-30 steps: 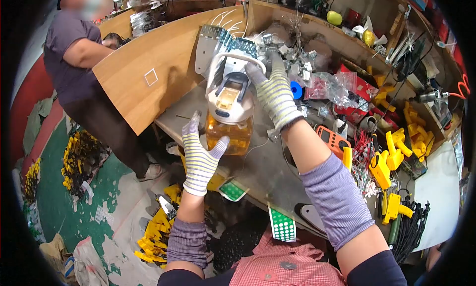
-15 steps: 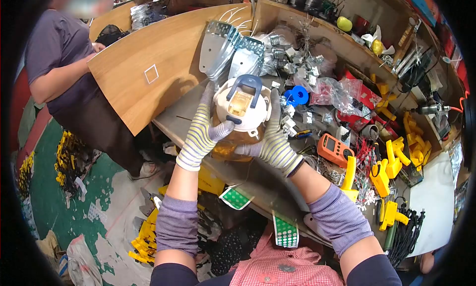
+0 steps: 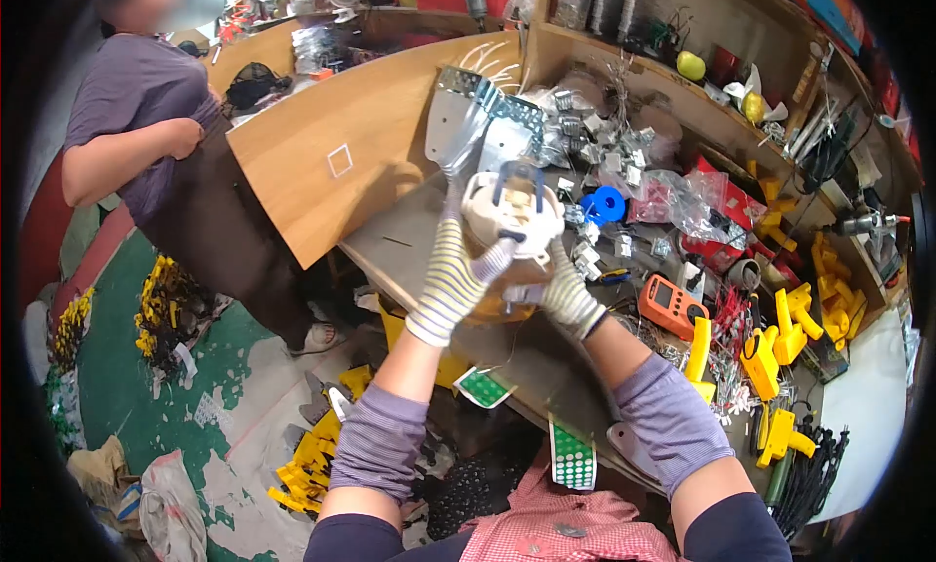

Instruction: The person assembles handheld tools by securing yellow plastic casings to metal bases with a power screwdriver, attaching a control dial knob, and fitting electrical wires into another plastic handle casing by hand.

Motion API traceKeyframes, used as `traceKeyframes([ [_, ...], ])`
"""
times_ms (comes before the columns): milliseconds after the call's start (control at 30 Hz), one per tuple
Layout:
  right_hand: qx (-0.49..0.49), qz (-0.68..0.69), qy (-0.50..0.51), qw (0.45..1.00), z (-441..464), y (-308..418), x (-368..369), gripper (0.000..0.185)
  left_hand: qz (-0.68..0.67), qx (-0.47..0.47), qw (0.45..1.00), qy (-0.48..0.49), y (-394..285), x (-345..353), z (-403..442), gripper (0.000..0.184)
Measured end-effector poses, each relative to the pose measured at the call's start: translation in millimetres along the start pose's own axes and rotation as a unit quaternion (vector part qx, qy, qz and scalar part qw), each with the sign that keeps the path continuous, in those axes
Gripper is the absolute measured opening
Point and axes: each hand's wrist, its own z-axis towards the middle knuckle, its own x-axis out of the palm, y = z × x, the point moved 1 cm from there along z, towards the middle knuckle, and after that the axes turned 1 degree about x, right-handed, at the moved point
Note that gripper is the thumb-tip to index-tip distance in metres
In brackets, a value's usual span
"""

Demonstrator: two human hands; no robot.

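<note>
Between my two gloved hands is a large water jug [image 3: 512,216] with a white lid, a dark blue handle and a see-through amber body. My left hand [image 3: 450,274] grips its left side, thumb beside the dark catch on the lid's front. My right hand [image 3: 573,294] is wrapped round the right side of the amber body, its fingers partly hidden behind it. The jug is held over the front edge of the dark workbench [image 3: 390,240], lid tilted towards me. Its handle is smeared by motion.
Metal plates [image 3: 453,123], a blue spool [image 3: 604,204], an orange multimeter [image 3: 673,304] and yellow handle shells [image 3: 760,362] lie on the bench. Green dotted sticker sheets [image 3: 572,455] hang at its front edge. A person [image 3: 146,143] stands behind a wooden board [image 3: 322,162] at left.
My view has swung a little, so the scene sits further right and lower. Both hands still hold the jug. The person at left has drawn a hand back from the board to their body.
</note>
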Motion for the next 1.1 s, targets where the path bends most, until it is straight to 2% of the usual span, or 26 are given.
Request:
traceKeyframes([
  [33,-0.048,-0.051,0.007,0.997,-1.3,-3.3,-4.7,0.139,-0.025,0.008,1.0,-0.003,-18.7,6.4,-3.7,0.101],
  [67,-0.135,-0.163,-0.017,0.977,-14.0,8.3,1.2,0.139,-0.052,0.016,0.999,-0.003,-29.9,11.4,-8.2,0.104],
  [100,-0.205,-0.097,0.001,0.974,-22.2,23.8,7.1,0.137,-0.092,0.019,0.996,0.006,-32.7,13.8,-16.3,0.106],
  [133,-0.176,-0.103,0.01,0.979,-38.9,35.4,3.0,0.132,-0.01,0.031,0.997,0.067,-63.1,10.3,-22.0,0.103],
  [167,-0.146,-0.109,0.019,0.983,-55.5,46.8,-1.3,0.127,-0.004,0.064,0.993,0.095,-67.9,1.0,-25.7,0.098],
  [233,-0.121,-0.11,0.021,0.986,-90.6,70.6,-7.6,0.115,-0.124,-0.011,0.988,0.088,-84.1,-12.8,-31.5,0.075],
  [267,-0.115,-0.113,0.013,0.987,-111.0,80.9,-8.6,0.11,-0.029,-0.077,0.995,0.055,-80.4,-32.0,-25.7,0.052],
  [300,-0.112,-0.112,0.002,0.987,-132.1,89.2,-8.0,0.104,0.178,-0.013,0.984,0.011,-46.7,-59.4,-14.1,0.034],
  [333,-0.109,-0.11,-0.014,0.988,-154.0,95.5,-5.6,0.098,0.366,0.061,0.928,-0.011,-22.3,-82.8,-4.1,0.032],
  [367,-0.105,-0.105,-0.03,0.988,-176.4,99.8,-1.5,0.092,0.576,0.106,0.81,0.01,5.8,-111.5,1.3,0.041],
  [400,-0.098,-0.097,-0.049,0.989,-197.6,102.6,4.0,0.087,0.695,0.02,0.718,0.043,23.7,-125.5,5.1,0.044],
  [433,-0.096,-0.086,-0.069,0.989,-218.3,105.3,10.6,0.081,0.756,0.017,0.652,0.059,54.0,-144.1,6.1,0.041],
  [533,-0.083,-0.048,-0.132,0.987,-263.2,108.9,27.0,0.066,0.789,-0.027,0.591,0.166,69.5,-149.6,27.2,0.033],
  [633,-0.09,-0.024,-0.197,0.976,-288.8,113.1,39.4,0.052,0.81,-0.035,0.549,0.204,102.7,-171.5,58.8,0.024],
  [667,-0.095,-0.026,-0.224,0.97,-290.5,111.2,41.6,0.048,0.806,-0.055,0.547,0.218,103.6,-166.5,66.3,0.022],
  [700,0.037,0.141,-0.252,0.957,-285.9,114.2,39.2,0.046,0.801,-0.037,0.557,0.215,104.5,-164.6,70.2,0.017],
  [767,0.145,0.287,-0.258,0.911,-288.3,112.9,34.9,0.042,0.8,-0.031,0.563,0.205,110.1,-160.9,72.2,0.01],
  [867,0.091,0.252,-0.222,0.937,-295.7,109.3,32.6,0.041,0.807,-0.051,0.559,0.182,113.4,-149.8,69.9,0.014],
  [967,0.04,0.214,-0.196,0.956,-299.7,111.8,26.4,0.039,0.78,-0.032,0.611,0.136,102.7,-131.8,59.6,0.014],
  [1067,0.004,0.163,-0.184,0.969,-301.0,116.1,8.2,0.038,0.639,-0.037,0.763,0.085,116.7,-110.8,52.9,0.016],
  [1100,-0.005,0.153,-0.182,0.971,-300.1,116.5,5.6,0.037,0.576,-0.089,0.808,0.083,125.5,-100.0,53.1,0.019],
])
